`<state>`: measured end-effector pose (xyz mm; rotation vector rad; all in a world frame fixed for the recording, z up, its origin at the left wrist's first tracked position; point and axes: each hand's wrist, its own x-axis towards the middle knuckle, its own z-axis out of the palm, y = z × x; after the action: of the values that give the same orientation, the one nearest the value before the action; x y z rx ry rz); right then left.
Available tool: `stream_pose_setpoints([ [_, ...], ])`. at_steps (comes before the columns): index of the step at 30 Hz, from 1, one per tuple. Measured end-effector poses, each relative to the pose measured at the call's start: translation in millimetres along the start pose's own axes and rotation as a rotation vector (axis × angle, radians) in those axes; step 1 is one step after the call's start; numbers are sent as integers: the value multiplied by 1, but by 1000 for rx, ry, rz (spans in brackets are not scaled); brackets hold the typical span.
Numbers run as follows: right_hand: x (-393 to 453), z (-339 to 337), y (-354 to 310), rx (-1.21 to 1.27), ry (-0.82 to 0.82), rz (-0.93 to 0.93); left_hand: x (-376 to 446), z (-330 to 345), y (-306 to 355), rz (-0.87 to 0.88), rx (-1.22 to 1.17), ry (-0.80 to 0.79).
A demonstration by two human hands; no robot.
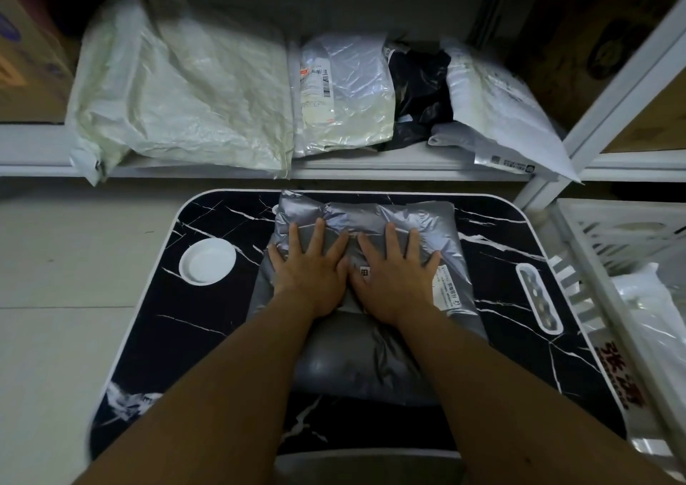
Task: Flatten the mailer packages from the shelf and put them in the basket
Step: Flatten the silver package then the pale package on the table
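A puffy grey mailer package (367,358) lies in the middle of the black marble-patterned table (208,336). My left hand (311,265) and my right hand (394,270) press flat on its far half, side by side, fingers spread and straight. The near end of the mailer bulges up between my forearms. On the white shelf (371,167) behind the table lie a large white mailer (178,87), a clear-white one with a label (345,91), a black one (419,95) and a white one (508,113) hanging over the edge. The white slatted basket (579,299) stands at the right.
A round white dish (207,262) sits in the table's left part and a white slot inset (538,297) in its right part. A white mailer (646,310) lies inside the basket. Cardboard boxes (26,57) stand on the shelf at far left and right. Pale floor lies left of the table.
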<state>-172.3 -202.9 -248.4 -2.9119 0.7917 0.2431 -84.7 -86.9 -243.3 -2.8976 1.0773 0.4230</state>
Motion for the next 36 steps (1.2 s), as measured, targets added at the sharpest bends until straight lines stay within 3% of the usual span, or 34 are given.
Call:
stream_pose_setpoints([
  [12,1,-7,3,95,-54,-15,-12,1,-14,-35,-79,50],
  [15,-6,-23,14,94,-8,-24,-24,-5,-29,-148,-167,38],
  [18,-26,-34,29,88,92,90,-42,-13,-41,-309,-233,103],
  [23,-58,-39,44,202,110,351,-65,-26,-42,-435,-403,114],
  [27,-82,-40,45,298,61,459,-88,-29,-32,-385,-359,24],
  [31,-105,-28,34,283,-93,352,-115,-20,-21,-200,-142,-161],
  [34,-117,-18,25,211,-213,272,-130,-10,-17,-231,-69,-321],
  [36,-117,-21,21,191,-219,278,-133,-10,-19,-249,-17,-338],
])
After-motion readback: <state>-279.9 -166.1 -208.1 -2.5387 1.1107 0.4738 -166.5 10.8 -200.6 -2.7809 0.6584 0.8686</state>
